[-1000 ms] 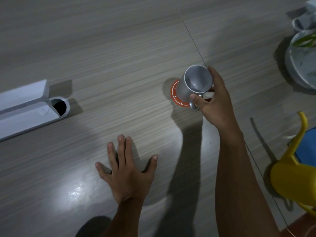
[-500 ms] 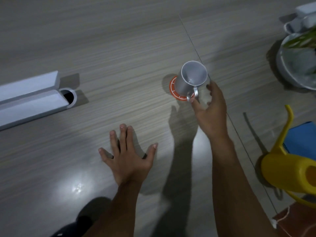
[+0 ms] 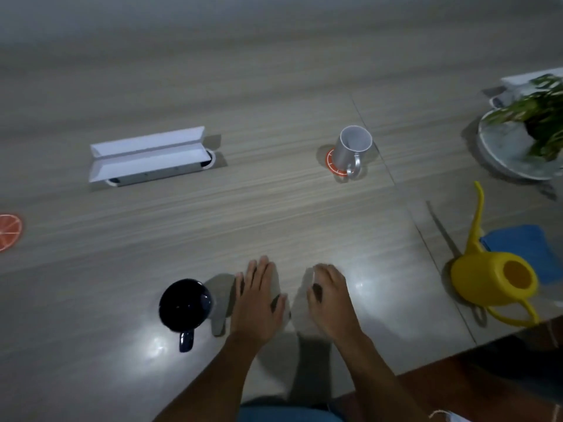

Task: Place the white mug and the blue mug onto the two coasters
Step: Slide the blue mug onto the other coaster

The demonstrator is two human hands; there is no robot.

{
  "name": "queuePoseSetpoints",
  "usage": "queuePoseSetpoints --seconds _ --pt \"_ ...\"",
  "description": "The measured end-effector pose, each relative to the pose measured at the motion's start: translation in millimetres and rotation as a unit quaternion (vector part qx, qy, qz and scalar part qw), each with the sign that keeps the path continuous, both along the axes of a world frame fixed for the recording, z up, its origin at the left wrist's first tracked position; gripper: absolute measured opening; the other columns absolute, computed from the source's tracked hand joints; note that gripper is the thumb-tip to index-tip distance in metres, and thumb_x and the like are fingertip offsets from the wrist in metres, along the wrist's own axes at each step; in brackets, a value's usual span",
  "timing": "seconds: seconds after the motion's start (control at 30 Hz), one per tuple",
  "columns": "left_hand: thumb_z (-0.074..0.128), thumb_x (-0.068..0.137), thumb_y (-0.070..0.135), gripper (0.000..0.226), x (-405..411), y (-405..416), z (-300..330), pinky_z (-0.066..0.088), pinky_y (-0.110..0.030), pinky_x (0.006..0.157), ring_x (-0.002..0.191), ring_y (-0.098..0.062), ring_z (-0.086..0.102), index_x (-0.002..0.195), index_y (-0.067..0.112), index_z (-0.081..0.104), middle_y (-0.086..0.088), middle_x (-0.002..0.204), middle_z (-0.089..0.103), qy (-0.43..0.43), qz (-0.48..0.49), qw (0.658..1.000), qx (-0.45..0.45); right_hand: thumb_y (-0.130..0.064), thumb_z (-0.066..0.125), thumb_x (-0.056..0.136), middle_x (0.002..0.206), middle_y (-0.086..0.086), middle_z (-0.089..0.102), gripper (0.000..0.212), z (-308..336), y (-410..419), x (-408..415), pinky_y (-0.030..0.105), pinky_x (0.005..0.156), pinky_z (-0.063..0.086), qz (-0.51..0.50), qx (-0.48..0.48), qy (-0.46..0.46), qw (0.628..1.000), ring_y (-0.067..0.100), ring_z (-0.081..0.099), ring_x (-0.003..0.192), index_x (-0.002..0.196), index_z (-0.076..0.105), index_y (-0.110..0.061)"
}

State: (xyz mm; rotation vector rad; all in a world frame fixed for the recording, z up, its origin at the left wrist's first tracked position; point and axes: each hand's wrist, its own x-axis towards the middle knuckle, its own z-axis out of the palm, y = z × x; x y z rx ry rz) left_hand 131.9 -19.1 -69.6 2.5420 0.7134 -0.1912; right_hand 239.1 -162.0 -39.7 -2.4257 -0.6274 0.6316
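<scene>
We take the white mug (image 3: 353, 149) as done: it stands upright on the orange-slice coaster (image 3: 334, 166). The blue mug (image 3: 184, 309) is the step in hand, sitting on the table (image 3: 274, 208) just beside our left hand (image 3: 257, 303), which rests flat, fingers loosely together, gripping nothing; the right hand (image 3: 330, 298) likewise. Next we grasp it and carry it to the bare second coaster (image 3: 9, 231), well away from it at the frame's left edge

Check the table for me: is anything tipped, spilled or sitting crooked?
Nothing is tipped or spilled. The white ceramic mug stands upright but off-centre on its round orange-slice coaster, which shows only on the mug's left and near side. The dark blue mug stands on bare wood-grain table; the second orange-slice coaster lies empty at the left edge.
</scene>
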Motion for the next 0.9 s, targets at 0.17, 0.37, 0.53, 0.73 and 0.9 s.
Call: queuePoseSetpoints --seconds 0.17,0.37,0.53,0.73,0.9 --pt "0.038 0.1 0.044 0.069 -65.8 -5.4 10.1 0.002 -0.035 0.126 0.155 -0.017 0.004 0.159 0.02 0.011 0.005 0.168 0.008 -0.006 -0.042 0.999 -0.02 -0.012 0.062 0.094 0.158 0.017 0.035 0.05 -10.9 -8.4 -35.2 0.048 0.122 0.027 0.027 -0.023 -0.05 0.998 0.035 0.027 0.148 0.141 0.049 -0.004" --pt "0.044 0.093 0.029 0.066 -138.7 -0.9 11.1 0.022 -0.032 0.122 0.145 -0.025 0.036 0.155 0.013 0.025 -0.008 0.159 0.036 -0.031 -0.01 0.998 -0.06 -0.035 0.03 0.093 0.159 0.019 0.033 0.061 -19.6 1.5 -73.4 0.056 0.12 0.022 0.149 -0.09 -0.111 0.978 0.038 0.028 0.147 0.147 0.039 -0.01" --pt "0.058 0.095 0.023 0.046 -181.7 8.1 23.7 0.047 -0.022 0.089 0.108 0.001 0.054 0.136 0.029 0.04 0.016 0.124 0.049 -0.125 0.192 0.958 -0.173 -0.049 0.031 0.096 0.169 0.014 0.003 0.074 -18.0 24.8 -104.8 0.056 0.124 0.003 0.273 -0.138 -0.111 0.946 0.031 -0.003 0.155 0.158 0.014 -0.01" --pt "0.077 0.086 0.026 0.046 -177.2 24.4 43.8 0.055 -0.027 0.085 0.105 -0.01 0.061 0.124 0.023 0.051 0.005 0.117 0.059 -0.236 0.382 0.847 -0.285 -0.061 0.03 0.098 0.168 0.014 -0.016 0.087 -13.8 38.2 -116.5 0.062 0.121 -0.003 0.277 -0.184 -0.118 0.936 0.029 -0.021 0.152 0.158 -0.005 -0.009" --pt "0.077 0.087 0.025 0.023 -169.5 27.0 49.3 0.054 -0.025 0.081 0.1 -0.012 0.063 0.101 0.025 0.059 -0.002 0.109 0.063 -0.246 0.354 0.846 -0.312 -0.063 0.028 0.097 0.168 0.013 -0.017 0.087 -14.8 37.9 -115.0 0.06 0.121 -0.004 0.283 -0.186 -0.115 0.934 0.025 -0.024 0.149 0.158 -0.007 -0.01"
